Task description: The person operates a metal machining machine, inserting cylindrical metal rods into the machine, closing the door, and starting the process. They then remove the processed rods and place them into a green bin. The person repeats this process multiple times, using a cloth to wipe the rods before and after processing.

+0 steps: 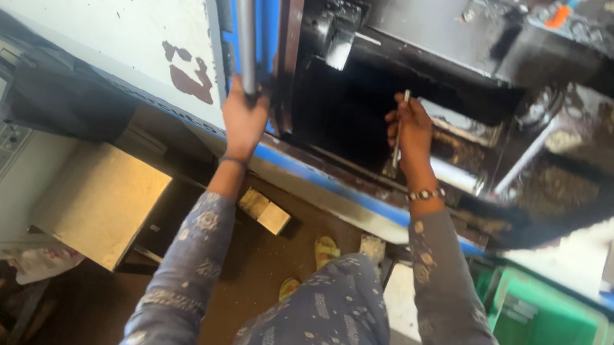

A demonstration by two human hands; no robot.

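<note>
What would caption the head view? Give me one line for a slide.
Left hand grips the machine door's grey bar handle while the right hand holds a thin metal rod inside the dark enclosure.

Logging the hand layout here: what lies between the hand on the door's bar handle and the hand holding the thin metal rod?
In the head view, the door's dark frame edge and the machine's dark interior separate the left hand from the right hand; no loose object shows there.

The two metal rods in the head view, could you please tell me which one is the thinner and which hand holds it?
The thinner one is the short metal rod in the right hand, held inside the dark machine opening. The left hand grips the long, thick grey door handle bar.
</note>
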